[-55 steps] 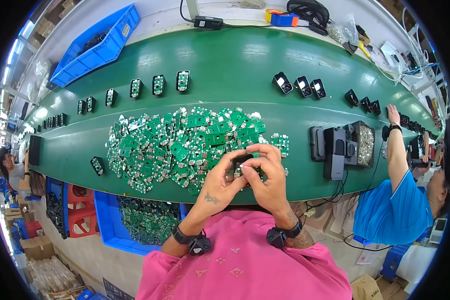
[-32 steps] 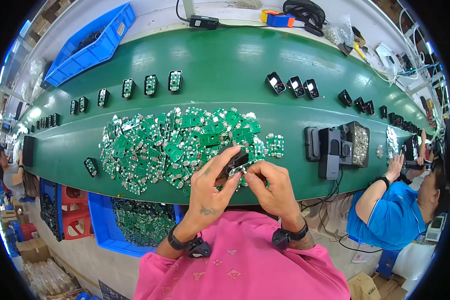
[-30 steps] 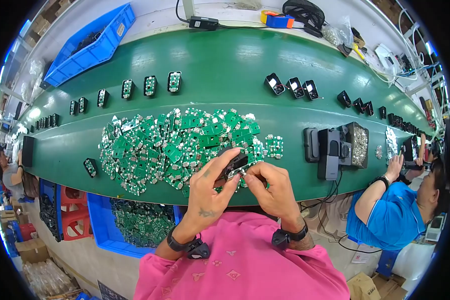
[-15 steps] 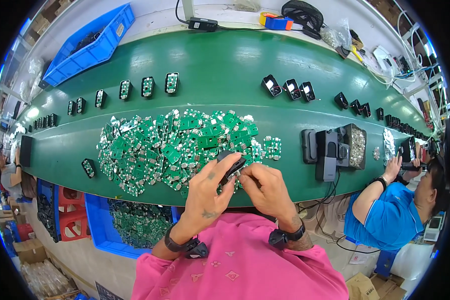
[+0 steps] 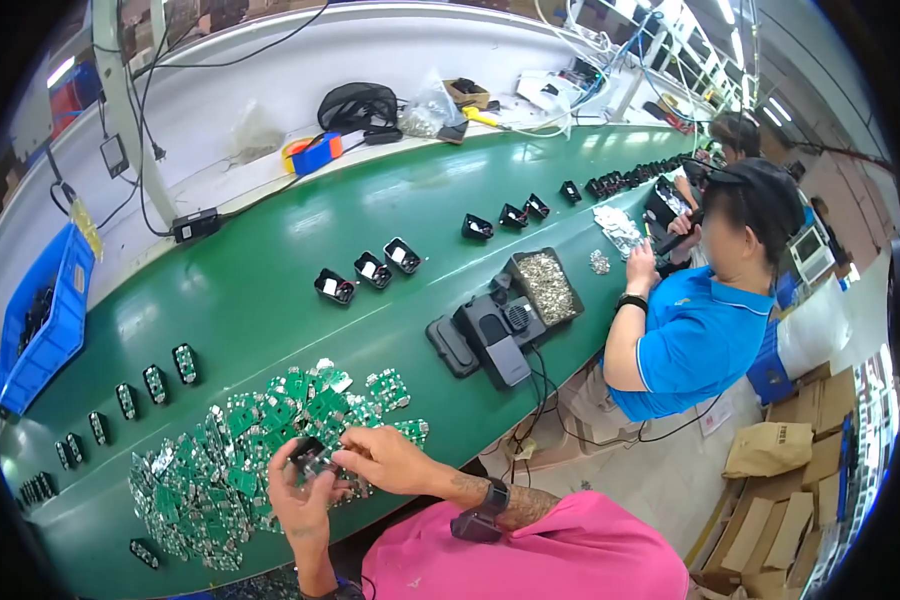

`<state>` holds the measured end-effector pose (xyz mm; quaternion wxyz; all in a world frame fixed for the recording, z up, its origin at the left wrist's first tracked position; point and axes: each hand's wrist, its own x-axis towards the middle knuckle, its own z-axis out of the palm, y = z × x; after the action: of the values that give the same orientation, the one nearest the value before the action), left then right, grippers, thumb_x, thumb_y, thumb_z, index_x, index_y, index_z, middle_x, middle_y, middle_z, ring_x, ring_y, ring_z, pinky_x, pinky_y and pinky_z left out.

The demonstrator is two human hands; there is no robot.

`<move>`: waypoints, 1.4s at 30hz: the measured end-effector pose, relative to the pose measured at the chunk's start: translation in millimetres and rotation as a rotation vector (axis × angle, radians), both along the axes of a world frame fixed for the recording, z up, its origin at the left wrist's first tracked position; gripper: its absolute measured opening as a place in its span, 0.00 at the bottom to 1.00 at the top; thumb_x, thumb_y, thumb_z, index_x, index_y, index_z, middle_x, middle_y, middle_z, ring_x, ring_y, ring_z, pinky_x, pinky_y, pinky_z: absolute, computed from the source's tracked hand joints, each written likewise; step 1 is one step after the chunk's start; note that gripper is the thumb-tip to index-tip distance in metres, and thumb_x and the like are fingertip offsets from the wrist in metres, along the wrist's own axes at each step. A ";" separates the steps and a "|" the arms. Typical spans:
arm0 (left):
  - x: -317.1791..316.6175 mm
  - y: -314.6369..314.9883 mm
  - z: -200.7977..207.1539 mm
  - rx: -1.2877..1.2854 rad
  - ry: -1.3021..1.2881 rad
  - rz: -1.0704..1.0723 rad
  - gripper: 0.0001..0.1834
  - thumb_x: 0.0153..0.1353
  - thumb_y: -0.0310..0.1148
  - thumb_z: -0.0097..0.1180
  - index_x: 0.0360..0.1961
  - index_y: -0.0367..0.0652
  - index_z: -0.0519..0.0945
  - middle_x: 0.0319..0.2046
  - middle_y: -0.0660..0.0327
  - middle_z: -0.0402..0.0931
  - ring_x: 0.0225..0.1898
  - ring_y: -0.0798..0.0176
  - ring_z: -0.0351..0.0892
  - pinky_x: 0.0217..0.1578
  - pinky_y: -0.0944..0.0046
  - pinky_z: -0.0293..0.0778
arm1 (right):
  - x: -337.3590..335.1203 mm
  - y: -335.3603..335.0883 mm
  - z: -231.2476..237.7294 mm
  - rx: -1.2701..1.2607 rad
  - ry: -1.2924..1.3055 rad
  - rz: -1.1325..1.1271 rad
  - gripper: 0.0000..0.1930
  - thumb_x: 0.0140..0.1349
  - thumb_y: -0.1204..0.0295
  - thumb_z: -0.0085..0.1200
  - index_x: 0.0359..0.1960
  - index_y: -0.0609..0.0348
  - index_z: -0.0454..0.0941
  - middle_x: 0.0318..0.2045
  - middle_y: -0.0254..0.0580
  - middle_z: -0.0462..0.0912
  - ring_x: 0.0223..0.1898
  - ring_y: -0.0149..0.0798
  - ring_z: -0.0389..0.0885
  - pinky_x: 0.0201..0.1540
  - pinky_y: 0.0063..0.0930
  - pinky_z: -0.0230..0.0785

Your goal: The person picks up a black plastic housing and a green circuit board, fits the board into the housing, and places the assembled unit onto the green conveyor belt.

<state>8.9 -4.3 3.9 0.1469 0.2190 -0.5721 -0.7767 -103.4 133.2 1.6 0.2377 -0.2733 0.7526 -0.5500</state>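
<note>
Left hand (image 5: 302, 508), one: its fingers are curling around a small black casing (image 5: 308, 449) and holding it above the near part of the board heap. Right hand (image 5: 395, 460), one: its fingers are bunching narrowly at the right side of that casing; whether they are also gripping a part, one cannot tell. Green circuit boards (image 5: 245, 440), one heap, are lying loose on the green tabletop (image 5: 260, 325), beneath and around the hands. Filled casings (image 5: 154, 384), one row, each showing a board, are standing left of and beyond the heap; a lone casing (image 5: 144, 553) is lying apart, near left. Open-topped casings (image 5: 373, 271), three, white pieces inside, are sitting beyond the heap. Dark device (image 5: 495, 340), one, is resting to the right, beside a black tray (image 5: 567, 317) that is holding small metallic parts (image 5: 544, 282). Blue crate (image 5: 58, 325), one, is standing far left. Co-worker in a blue shirt (image 5: 695, 345), one, is facing the tabletop at right.
</note>
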 end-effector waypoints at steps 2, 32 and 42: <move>-0.6 0.8 -3.9 -0.006 0.030 -0.022 0.32 0.57 0.13 0.55 0.64 0.36 0.63 0.51 0.49 0.73 0.44 0.57 0.82 0.37 0.64 0.87 | 0.6 -3.1 -8.4 -0.137 -0.169 -0.009 0.08 0.65 0.71 0.60 0.36 0.65 0.78 0.25 0.33 0.81 0.23 0.22 0.76 0.25 0.21 0.67; -8.6 -4.6 -9.0 -0.512 0.051 0.134 0.32 0.57 0.12 0.46 0.65 0.39 0.71 0.51 0.55 0.79 0.32 0.76 0.78 0.30 0.74 0.75 | -1.5 -21.1 20.0 -0.051 0.127 0.059 0.11 0.64 0.70 0.60 0.27 0.66 0.79 0.17 0.40 0.76 0.18 0.30 0.69 0.22 0.29 0.59; -9.4 -6.1 -6.2 -0.051 0.066 0.094 0.20 0.68 0.26 0.52 0.61 0.38 0.70 0.50 0.54 0.76 0.38 0.69 0.81 0.24 0.74 0.81 | 3.6 -22.0 2.6 0.114 0.374 -0.015 0.09 0.63 0.69 0.60 0.32 0.65 0.80 0.18 0.43 0.76 0.16 0.36 0.71 0.22 0.32 0.62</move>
<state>-0.5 -10.4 -2.3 0.2075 0.2159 -0.5754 -0.7611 -99.8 111.1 4.2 0.1045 -0.3511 0.8157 -0.4476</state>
